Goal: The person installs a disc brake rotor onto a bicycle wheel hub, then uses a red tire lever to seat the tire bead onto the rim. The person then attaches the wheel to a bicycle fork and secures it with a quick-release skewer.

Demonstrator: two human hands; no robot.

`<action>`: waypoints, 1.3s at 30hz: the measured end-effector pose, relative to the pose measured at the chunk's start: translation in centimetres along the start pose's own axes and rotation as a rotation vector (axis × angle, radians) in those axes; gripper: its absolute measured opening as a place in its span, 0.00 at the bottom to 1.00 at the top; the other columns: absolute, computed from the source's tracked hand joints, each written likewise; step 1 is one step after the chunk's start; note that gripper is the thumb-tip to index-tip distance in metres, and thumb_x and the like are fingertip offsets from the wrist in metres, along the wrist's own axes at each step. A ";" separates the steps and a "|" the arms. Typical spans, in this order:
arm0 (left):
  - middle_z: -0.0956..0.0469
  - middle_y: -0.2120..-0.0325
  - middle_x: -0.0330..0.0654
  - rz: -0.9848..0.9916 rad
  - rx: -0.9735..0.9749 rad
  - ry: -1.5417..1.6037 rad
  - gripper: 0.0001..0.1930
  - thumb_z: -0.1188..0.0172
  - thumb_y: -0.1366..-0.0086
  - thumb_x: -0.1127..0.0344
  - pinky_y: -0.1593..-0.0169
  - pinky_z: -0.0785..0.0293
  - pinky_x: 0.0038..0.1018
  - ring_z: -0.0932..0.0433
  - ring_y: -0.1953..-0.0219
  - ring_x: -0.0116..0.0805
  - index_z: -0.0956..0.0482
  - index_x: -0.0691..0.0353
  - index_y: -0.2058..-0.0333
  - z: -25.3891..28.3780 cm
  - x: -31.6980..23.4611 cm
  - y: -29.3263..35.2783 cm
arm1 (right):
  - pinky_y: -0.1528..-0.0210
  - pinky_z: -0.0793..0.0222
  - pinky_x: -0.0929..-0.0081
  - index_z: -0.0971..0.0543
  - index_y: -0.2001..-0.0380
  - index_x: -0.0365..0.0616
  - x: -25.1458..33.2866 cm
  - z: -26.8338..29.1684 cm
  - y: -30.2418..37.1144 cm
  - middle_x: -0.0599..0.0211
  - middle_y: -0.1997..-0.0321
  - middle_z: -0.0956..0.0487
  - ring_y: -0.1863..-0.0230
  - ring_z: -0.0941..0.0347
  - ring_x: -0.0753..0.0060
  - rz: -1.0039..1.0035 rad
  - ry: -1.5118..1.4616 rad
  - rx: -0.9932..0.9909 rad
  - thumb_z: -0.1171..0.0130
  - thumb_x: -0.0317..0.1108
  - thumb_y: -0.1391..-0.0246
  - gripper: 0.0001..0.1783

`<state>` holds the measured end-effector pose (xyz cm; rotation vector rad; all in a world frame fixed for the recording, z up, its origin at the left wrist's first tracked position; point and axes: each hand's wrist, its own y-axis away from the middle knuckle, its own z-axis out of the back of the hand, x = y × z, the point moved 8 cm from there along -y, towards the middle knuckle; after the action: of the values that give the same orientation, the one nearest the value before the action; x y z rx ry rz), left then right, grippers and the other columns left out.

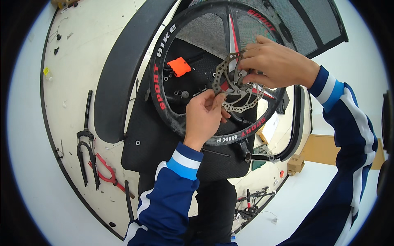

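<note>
A black bicycle wheel [166, 117] with wide spokes lies flat on a black padded seat [135, 158]. Over its hub sits a round metal brake disc [220, 76], full of holes. My left hand [204, 117] pinches the disc's near-left edge between thumb and fingers. At the hub, my right hand [273, 61] reaches in from the right with curled fingers closed together. Whatever those fingers hold, if anything, is hidden behind them.
An orange block [179, 67] and small metal washers lie inside the rim. A loose nut [137, 143] rests at the seat's left. A black fork [87, 141] and red frame part [107, 172] are on the floor; a mesh-backed chair [316, 20] stands behind.
</note>
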<state>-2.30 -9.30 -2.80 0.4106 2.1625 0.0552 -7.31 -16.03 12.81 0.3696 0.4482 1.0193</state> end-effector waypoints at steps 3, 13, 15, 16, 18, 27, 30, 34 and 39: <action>0.24 0.81 0.39 -0.010 -0.023 0.017 0.11 0.45 0.33 0.68 0.81 0.30 0.18 0.23 0.82 0.25 0.25 0.70 0.72 0.0 0.1 0.0 | 0.60 0.42 0.71 0.19 0.70 0.43 -0.3 -0.5 0.2 0.66 0.73 0.22 0.68 0.28 0.68 -0.013 -0.014 0.045 0.39 0.44 0.48 0.14; 0.24 0.82 0.39 -0.002 -0.034 0.035 0.11 0.45 0.34 0.68 0.82 0.31 0.18 0.24 0.83 0.24 0.24 0.71 0.72 0.1 0.2 -0.1 | 0.59 0.33 0.65 0.17 0.74 0.42 -0.8 -0.7 -0.7 0.65 0.75 0.23 0.67 0.27 0.64 -0.109 -0.050 0.217 0.37 0.42 0.51 0.13; 0.24 0.82 0.39 0.004 -0.039 0.039 0.11 0.45 0.34 0.68 0.82 0.31 0.18 0.24 0.83 0.24 0.24 0.71 0.72 0.2 0.2 -0.1 | 0.61 0.32 0.64 0.17 0.74 0.42 -0.9 -0.4 -1.0 0.63 0.76 0.22 0.68 0.26 0.61 -0.146 -0.097 0.248 0.37 0.42 0.50 0.13; 0.24 0.82 0.39 0.007 -0.041 0.042 0.11 0.45 0.34 0.68 0.82 0.31 0.18 0.24 0.83 0.24 0.25 0.71 0.72 0.2 0.2 -0.1 | 0.63 0.31 0.63 0.16 0.74 0.41 -0.9 -0.3 -1.2 0.62 0.76 0.21 0.69 0.25 0.59 -0.164 -0.120 0.264 0.37 0.42 0.50 0.13; 0.24 0.82 0.39 0.005 -0.039 0.062 0.11 0.45 0.34 0.68 0.82 0.31 0.18 0.24 0.83 0.23 0.25 0.71 0.73 0.1 0.0 0.0 | 0.66 0.31 0.63 0.16 0.74 0.40 -0.9 -0.5 -1.4 0.60 0.77 0.21 0.71 0.25 0.57 -0.214 -0.154 0.331 0.37 0.41 0.50 0.13; 0.25 0.83 0.39 0.006 -0.037 0.064 0.12 0.45 0.34 0.68 0.82 0.31 0.18 0.23 0.83 0.24 0.26 0.70 0.75 0.1 0.3 -0.1 | 0.72 0.30 0.68 0.17 0.72 0.37 -1.5 -1.1 -2.7 0.61 0.79 0.20 0.76 0.23 0.61 -0.287 -0.213 0.551 0.38 0.42 0.47 0.16; 0.26 0.82 0.38 0.002 -0.024 0.040 0.13 0.46 0.33 0.67 0.81 0.31 0.17 0.22 0.82 0.25 0.29 0.67 0.76 0.1 0.2 -0.1 | 0.71 0.28 0.69 0.16 0.71 0.38 -1.8 -1.5 -3.2 0.64 0.78 0.19 0.76 0.22 0.66 -0.292 -0.209 0.638 0.38 0.43 0.48 0.16; 0.25 0.83 0.39 -0.008 -0.044 0.061 0.13 0.45 0.33 0.68 0.82 0.31 0.18 0.23 0.83 0.24 0.27 0.70 0.76 0.1 0.3 -0.1 | 0.70 0.27 0.72 0.16 0.71 0.41 -1.3 -1.3 -4.0 0.68 0.76 0.17 0.74 0.20 0.72 -0.358 -0.027 0.781 0.36 0.43 0.50 0.15; 0.25 0.83 0.39 0.001 -0.041 0.068 0.13 0.45 0.33 0.67 0.82 0.31 0.18 0.24 0.83 0.24 0.26 0.70 0.75 0.2 0.3 -0.1 | 0.68 0.28 0.73 0.16 0.75 0.44 -1.4 -1.6 -4.3 0.72 0.78 0.18 0.74 0.22 0.74 -0.367 0.029 0.829 0.37 0.45 0.50 0.15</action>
<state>-2.37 -9.26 -3.17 0.3909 2.2242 0.1155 -5.67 -19.17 9.65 0.9707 0.9253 0.4404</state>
